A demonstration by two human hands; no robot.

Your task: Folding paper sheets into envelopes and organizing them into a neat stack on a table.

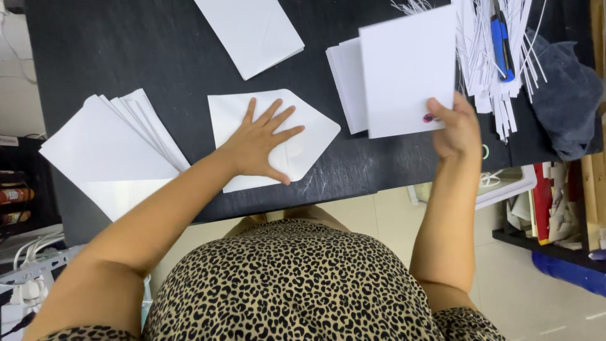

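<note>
Spreading across the view, the black bench (158,50) carries a fanned stack of envelopes (107,148) at its left; the left hand (260,142) presses flat, fingers splayed, on an open white envelope (312,136); the right hand (457,126) pinches a white card (407,69), lifted over a card pile (347,82); paper strips (499,63) lie beyond.

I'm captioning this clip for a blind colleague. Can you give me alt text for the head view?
Seen from above, the left hand presses flat on an open white envelope on a black table, while the right hand lifts a white card off a stack of cards. A fanned pile of envelopes lies at the left.
</note>
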